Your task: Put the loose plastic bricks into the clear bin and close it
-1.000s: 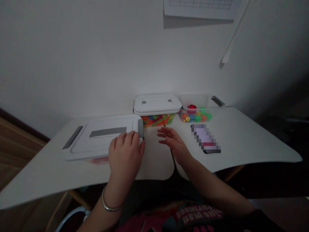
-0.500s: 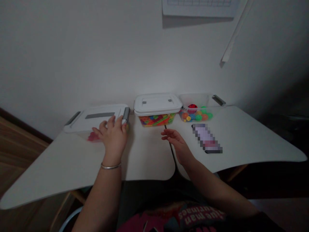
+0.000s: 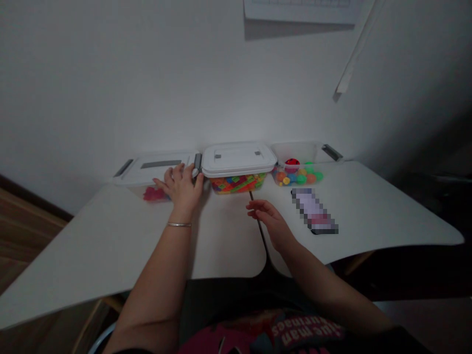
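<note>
A clear plastic box with a white lid (image 3: 157,164) stands at the back left of the table, with pink-red pieces (image 3: 155,194) inside. My left hand (image 3: 180,189) rests on its front right corner, fingers spread and the thumb beside its grey latch (image 3: 198,161). That box touches or nearly touches a lidded box of multicoloured plastic blocks (image 3: 238,169). My right hand (image 3: 271,223) lies on the tabletop in front of the blocks box, its fingers loosely apart, touching nothing else.
A lidless clear box of colourful balls (image 3: 297,172) stands at the back right, with a red spotted ball on top. A pixelated phone (image 3: 313,211) lies in front of it. The white table (image 3: 92,236) has a seam (image 3: 260,226) and meets the wall.
The clear box with the pink-red pieces has slid back toward the wall and right, next to the blocks box, with my left hand following it. My right hand has barely moved.
</note>
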`<state>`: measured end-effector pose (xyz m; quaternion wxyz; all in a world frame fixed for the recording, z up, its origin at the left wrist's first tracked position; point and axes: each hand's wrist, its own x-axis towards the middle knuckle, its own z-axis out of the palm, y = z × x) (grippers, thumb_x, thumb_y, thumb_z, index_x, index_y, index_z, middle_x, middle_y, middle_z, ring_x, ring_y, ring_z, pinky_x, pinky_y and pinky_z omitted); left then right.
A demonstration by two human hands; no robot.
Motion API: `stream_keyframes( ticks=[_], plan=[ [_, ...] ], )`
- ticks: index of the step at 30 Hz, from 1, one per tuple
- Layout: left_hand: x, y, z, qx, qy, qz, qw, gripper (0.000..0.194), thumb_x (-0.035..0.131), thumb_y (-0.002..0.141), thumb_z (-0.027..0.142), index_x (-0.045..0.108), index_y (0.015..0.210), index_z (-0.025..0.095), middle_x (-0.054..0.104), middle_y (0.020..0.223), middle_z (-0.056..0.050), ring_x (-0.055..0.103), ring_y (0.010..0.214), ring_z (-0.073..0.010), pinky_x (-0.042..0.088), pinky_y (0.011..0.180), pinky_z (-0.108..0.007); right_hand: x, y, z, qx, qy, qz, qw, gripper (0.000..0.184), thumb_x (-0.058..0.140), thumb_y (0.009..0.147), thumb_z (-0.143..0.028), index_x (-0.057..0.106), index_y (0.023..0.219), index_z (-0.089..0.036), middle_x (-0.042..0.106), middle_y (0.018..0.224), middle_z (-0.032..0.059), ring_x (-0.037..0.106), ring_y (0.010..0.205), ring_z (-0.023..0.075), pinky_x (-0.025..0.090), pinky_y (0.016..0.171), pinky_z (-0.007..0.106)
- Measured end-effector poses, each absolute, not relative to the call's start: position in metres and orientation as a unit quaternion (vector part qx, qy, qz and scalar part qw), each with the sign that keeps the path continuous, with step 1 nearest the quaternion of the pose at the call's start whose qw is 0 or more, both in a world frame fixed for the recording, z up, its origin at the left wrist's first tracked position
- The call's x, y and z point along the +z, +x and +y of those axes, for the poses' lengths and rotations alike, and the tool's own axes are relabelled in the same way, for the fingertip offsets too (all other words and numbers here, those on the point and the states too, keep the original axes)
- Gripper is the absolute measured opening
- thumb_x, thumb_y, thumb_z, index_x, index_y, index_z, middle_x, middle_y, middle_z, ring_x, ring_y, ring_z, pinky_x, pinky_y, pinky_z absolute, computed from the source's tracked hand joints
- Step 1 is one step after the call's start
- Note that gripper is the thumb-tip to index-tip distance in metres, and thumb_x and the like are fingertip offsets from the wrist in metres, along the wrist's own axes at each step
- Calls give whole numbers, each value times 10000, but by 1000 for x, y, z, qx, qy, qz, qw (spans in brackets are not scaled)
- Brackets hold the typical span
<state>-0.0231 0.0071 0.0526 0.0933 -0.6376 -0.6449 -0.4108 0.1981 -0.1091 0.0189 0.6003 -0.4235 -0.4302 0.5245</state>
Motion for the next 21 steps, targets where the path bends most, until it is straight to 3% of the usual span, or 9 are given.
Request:
stream_keyframes(
  ticks=[5,7,9,11,13,17,21],
  plan=[
    [47,-26,9,-422,-640,-634,103,394,524,889,439,642,1221,263,527,1423,-102,279,1408,-372,14,1139,-689,13,217,-98,421,-472,-500,592,246,607,747,-322,653,977,-247,680,1016,43,615,909,200,486,850,407],
    [47,-29,8,-424,-645,-629,97,382,514,890,410,631,1225,268,529,1424,-90,277,1416,-359,21,1146,-673,16,235,-90,301,-509,-554,586,289,583,770,-302,636,1049,-249,652,1083,73,602,969,223,496,820,412],
    [47,-31,4,-427,-654,-618,87,417,516,878,378,590,1273,262,532,1421,-95,300,1411,-348,41,1156,-654,23,255,-79,144,-532,-615,564,334,559,776,-270,617,1104,-243,628,1170,104,563,1087,257,477,886,456],
    [47,-28,-3,-437,-665,-600,78,496,525,858,346,522,1342,238,525,1420,-117,343,1392,-334,87,1170,-615,34,274,-66,-10,-572,-638,515,377,535,790,-262,603,1157,-209,604,1258,144,497,1219,293,357,1043,535],
    [46,-20,-13,-459,-673,-575,73,538,518,851,328,478,1373,208,500,1431,-142,378,1374,-312,167,1177,-551,44,288,-51,-106,-625,-624,456,416,515,817,-272,588,1214,-170,554,1349,175,418,1304,316,266,1103,554],
    [35,1,-28,-497,-689,-520,90,521,510,850,318,474,1346,163,446,1430,-186,378,1360,-299,279,1138,-486,53,299,-26,-157,-703,-589,365,496,544,812,-305,575,1278,-140,503,1423,178,307,1370,381,208,1101,594],
    [15,7,-28,-503,-691,-509,102,487,516,822,285,486,1291,160,552,1221,-165,480,1212,-300,325,1079,-513,45,303,-10,-145,-737,-580,316,447,559,815,-348,625,1208,-146,549,1351,197,331,1334,404,227,1045,616]
  ],
)
